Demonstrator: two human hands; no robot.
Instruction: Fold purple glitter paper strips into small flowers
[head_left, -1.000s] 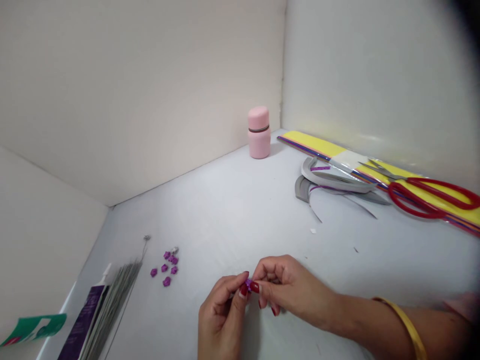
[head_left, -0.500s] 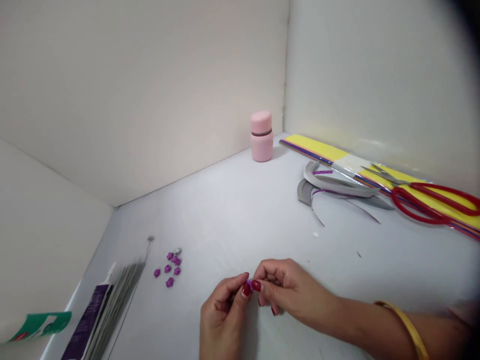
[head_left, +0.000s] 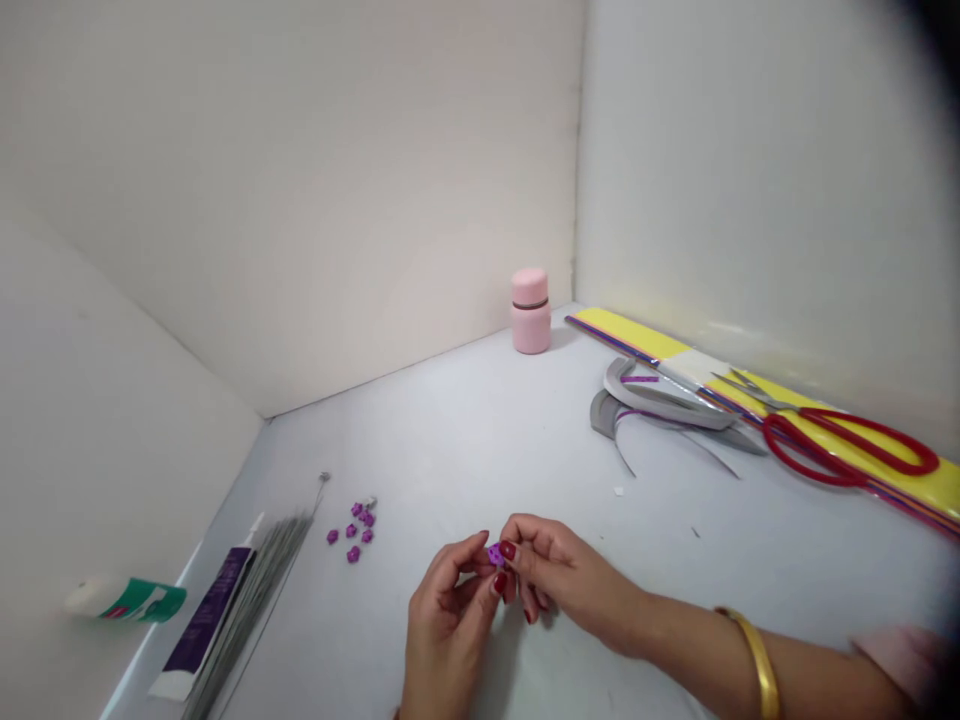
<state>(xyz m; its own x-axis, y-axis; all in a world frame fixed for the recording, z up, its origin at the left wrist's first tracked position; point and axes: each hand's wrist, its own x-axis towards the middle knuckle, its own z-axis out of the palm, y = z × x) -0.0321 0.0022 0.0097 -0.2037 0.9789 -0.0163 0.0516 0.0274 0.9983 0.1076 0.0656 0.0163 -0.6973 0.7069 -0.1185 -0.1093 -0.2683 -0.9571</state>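
A small purple foam flower [head_left: 496,554] is pinched at the fingertips of both hands, low in the middle of the view. My left hand [head_left: 448,625] holds it from the lower left, and my right hand [head_left: 566,572] presses on it from the right. Its underside is partly hidden by my fingers. Several matching purple flowers [head_left: 352,532] lie on the white table [head_left: 450,450] just left of my hands, beside a bundle of thin grey wires [head_left: 251,590].
A pink jar [head_left: 531,310] stands in the far corner. To the right lie red-handled scissors [head_left: 832,450], grey paper strips [head_left: 660,405] and yellow strips [head_left: 750,392]. At the left are a purple-labelled tube [head_left: 210,620] and a green-and-white tube [head_left: 127,600]. White walls close the back and left.
My view has tilted upward, so everything sits lower in the frame and more of the green tube shows. My fingers have shifted on the flower, leaving more of it visible.
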